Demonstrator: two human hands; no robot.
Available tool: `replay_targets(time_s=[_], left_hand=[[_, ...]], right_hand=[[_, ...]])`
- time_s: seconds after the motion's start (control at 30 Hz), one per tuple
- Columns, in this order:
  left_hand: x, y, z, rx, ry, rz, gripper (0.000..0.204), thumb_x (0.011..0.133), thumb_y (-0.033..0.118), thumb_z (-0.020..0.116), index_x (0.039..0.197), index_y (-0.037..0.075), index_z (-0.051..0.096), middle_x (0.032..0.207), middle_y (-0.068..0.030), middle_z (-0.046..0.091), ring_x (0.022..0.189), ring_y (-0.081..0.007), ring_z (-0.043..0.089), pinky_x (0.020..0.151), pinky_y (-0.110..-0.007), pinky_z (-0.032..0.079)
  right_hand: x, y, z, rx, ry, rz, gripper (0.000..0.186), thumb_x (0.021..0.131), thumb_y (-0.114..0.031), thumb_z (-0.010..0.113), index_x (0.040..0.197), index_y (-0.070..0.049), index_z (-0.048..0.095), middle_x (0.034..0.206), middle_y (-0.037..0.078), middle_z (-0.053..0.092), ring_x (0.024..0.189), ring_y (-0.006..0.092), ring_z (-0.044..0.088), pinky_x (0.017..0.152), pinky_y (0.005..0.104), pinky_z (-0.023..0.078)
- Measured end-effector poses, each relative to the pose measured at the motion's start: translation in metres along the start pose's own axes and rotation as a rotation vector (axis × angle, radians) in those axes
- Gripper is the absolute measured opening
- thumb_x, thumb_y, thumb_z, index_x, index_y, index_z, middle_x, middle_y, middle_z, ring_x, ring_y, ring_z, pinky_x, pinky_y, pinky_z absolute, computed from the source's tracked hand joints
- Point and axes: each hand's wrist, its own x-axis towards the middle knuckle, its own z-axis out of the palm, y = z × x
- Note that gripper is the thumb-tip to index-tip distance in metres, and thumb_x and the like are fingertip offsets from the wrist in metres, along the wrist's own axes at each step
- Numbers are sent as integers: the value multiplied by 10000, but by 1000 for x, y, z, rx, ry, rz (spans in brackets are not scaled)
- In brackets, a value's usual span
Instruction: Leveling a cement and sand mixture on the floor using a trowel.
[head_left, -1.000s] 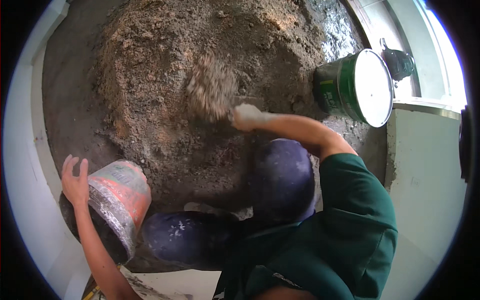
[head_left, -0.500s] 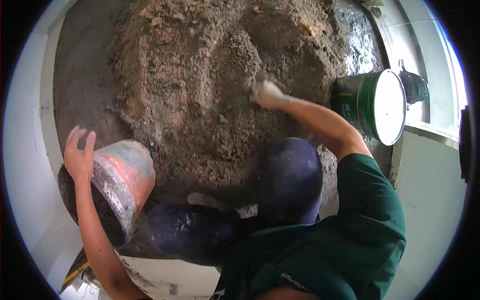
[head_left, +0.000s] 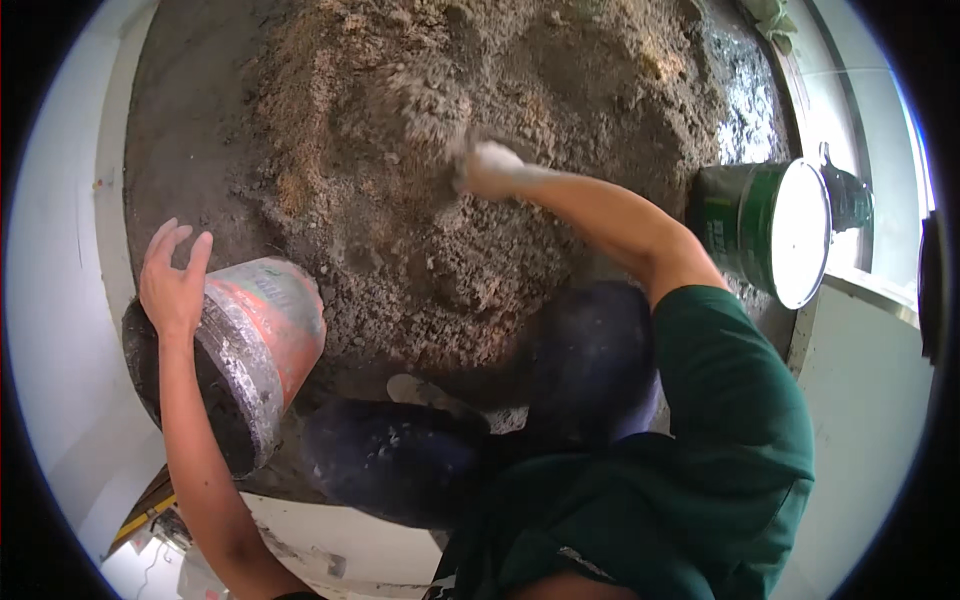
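A mound of loose grey-brown mortar mix point(head_left: 400, 200) lies on the floor before me. My right hand point(head_left: 490, 172) is closed above its middle, blurred by motion; a greyish thing at its far-left side is too smeared to name. Crumbs of mix are blurred just beyond it. My left hand point(head_left: 174, 280) rests at the rim of an orange and grey bucket point(head_left: 285, 315), fingers stretched out and apart. The bucket leans over, its dark, mortar-crusted mouth facing me and to the left.
A green bucket point(head_left: 740, 220) with a white top lies tilted at the right, beside a dark green object point(head_left: 848, 195) at the wall. Wet floor point(head_left: 745, 100) shines behind it. My knees point(head_left: 590, 360) are bent close to the mound. White wall point(head_left: 60, 250) borders the left.
My right hand has swept left across the mound, and mix there has been shifted and stirred. My left hand stays at the orange bucket. The whole view has shifted slightly.
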Motion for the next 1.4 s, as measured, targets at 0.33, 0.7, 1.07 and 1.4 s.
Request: replay_targets(time_s=[0.33,0.7,1.07,1.4], left_hand=[[-13,-10,-11,-37,-15,-2,410,871,374,746,1122,49,730,1340,-114,648,1249,-325,593,1063,-395,440],[-5,-9,-3,-20,-18,29,383,886,345,734,1119,41,723,1345,-120,645,1249,-326,590,1066,-396,437],[-7,-26,0,-75,-50,34,356,915,307,713,1120,16,709,1348,-136,638,1260,-333,581,1061,-398,435],[-12,-34,1,-22,-89,-24,396,931,336,685,1135,-4,701,1371,-153,624,1263,-347,577,1068,-404,428]], right_hand=[[-54,88,-149,128,621,427,440,976,-472,575,1027,-42,656,940,217,698,956,393,685,845,515,543],[-162,45,28,192,-121,49,535,938,-510,615,1072,8,624,1037,245,672,1008,445,646,868,511,527],[-258,161,54,95,740,887,367,923,-410,665,1000,-52,650,1026,216,675,946,439,665,802,526,534],[-250,32,112,472,329,379,349,871,-390,698,940,-50,658,976,239,680,898,434,661,791,527,523]])
